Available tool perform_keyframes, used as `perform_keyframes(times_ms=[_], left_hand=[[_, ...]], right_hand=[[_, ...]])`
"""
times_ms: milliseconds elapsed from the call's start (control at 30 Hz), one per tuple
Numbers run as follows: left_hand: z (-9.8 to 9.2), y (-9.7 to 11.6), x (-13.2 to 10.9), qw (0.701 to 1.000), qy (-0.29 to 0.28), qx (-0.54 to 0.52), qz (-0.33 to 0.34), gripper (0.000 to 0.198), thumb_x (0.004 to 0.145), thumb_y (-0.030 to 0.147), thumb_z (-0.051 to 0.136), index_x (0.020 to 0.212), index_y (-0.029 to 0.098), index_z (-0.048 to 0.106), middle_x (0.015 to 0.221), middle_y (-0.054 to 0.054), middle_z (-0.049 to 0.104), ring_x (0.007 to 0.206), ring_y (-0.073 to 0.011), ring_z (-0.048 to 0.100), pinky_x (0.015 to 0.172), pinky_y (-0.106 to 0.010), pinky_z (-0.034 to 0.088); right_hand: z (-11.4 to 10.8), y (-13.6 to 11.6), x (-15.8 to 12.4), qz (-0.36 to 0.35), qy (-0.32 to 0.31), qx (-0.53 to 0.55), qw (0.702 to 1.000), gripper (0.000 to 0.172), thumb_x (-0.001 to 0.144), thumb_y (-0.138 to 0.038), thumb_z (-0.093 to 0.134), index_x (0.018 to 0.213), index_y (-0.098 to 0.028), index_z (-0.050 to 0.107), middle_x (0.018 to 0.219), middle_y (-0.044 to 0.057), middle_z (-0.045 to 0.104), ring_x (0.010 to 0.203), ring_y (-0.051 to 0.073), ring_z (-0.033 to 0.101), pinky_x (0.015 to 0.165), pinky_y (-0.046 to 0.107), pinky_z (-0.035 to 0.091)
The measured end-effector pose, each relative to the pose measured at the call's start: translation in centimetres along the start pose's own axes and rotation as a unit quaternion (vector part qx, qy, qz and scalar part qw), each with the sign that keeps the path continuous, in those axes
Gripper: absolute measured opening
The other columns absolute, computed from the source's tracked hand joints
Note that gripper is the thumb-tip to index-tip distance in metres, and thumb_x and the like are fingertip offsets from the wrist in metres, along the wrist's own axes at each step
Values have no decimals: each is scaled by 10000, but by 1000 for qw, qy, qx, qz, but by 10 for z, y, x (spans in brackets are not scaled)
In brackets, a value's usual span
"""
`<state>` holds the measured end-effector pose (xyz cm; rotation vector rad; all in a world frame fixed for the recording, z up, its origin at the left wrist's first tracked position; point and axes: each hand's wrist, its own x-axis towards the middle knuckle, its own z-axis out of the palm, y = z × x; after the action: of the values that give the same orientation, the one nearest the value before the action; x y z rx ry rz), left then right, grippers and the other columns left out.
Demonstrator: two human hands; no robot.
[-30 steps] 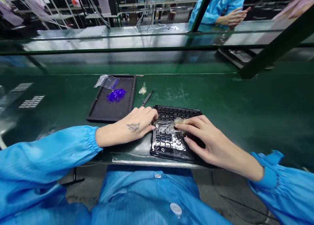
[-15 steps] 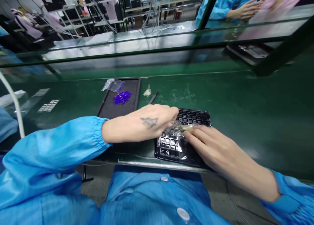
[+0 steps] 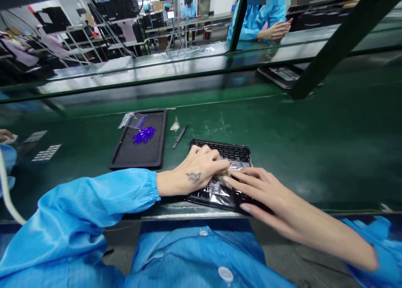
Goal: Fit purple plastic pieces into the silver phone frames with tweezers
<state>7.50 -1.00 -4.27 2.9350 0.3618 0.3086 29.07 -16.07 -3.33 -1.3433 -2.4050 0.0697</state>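
A black plastic tray with many small pockets [image 3: 240, 151] lies near the bench's front edge, under both hands. Over it my left hand [image 3: 199, 168] is closed, its thumb and curled fingers on a small clear plastic bag [image 3: 224, 176] with pale contents, partly covered by the fingers. My right hand [image 3: 273, 194] reaches in from the right with its fingers stretched and apart, the fingertips at the bag's right side. Black tweezers [image 3: 180, 136] rest on the green bench behind my left hand. Beside them is a little pile of pale pieces [image 3: 175, 125].
To the left, a flat dark tray [image 3: 150, 160] holds a heap of small purple pieces [image 3: 143, 135] and a clear bag [image 3: 132, 120]. Cards with pale squares [image 3: 46, 153] lie farther left. A green slanted post [image 3: 326, 49] rises at right; a co-worker's hands [image 3: 276, 30] show beyond.
My right hand's fingers have spread from a closer hold at the bag. My left hand is more curled over the tray. The view has shifted, so the tweezers now show whole.
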Motion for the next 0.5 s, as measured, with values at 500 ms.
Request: perform_keyframes(times_ms=[500], left_hand=[[-63,-28,-41,967,2,-212,-141,260,982,324,495,977,220,734,1029,-25,757,1008,-208,659,949,-344,478]], right_hand=[[43,-15,-41,-97,111,-189,971,448,1000,-77,435,1405,-173,599,1325,88,693,1285,238,614,1050,448,553]])
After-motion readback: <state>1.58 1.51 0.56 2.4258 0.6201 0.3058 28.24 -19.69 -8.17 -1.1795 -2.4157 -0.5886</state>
